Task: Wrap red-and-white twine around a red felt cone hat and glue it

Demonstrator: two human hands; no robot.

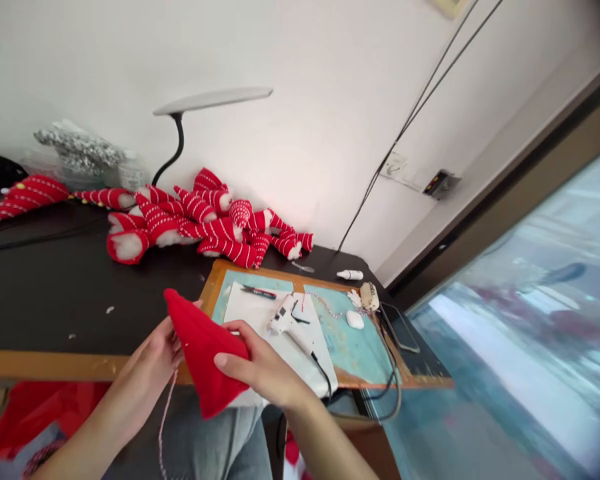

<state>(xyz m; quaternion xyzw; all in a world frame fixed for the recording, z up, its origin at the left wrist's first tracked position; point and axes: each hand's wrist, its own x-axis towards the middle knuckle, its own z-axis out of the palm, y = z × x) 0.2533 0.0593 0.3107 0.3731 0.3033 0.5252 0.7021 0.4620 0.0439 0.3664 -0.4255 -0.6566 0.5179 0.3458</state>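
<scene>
A plain red fabric cone [205, 357] is held up in front of the table edge, its tip pointing to the upper left. My right hand [257, 367] is closed around its wide end, thumb on the near face. My left hand [160, 347] is closed behind the narrow end, with its fingertips partly hidden by the cloth. From beneath my left hand hangs a thin pink-white cord [164, 420]; how it is held or joined is hidden.
Stuffed red striped cones [230, 230] lie heaped at the back by a desk lamp [213, 100]. On the board [340, 353] rest a white glue gun [290, 320], a cutter [259, 292], twisted cord [325, 303] and a white case [355, 320]. A phone [400, 327] lies right.
</scene>
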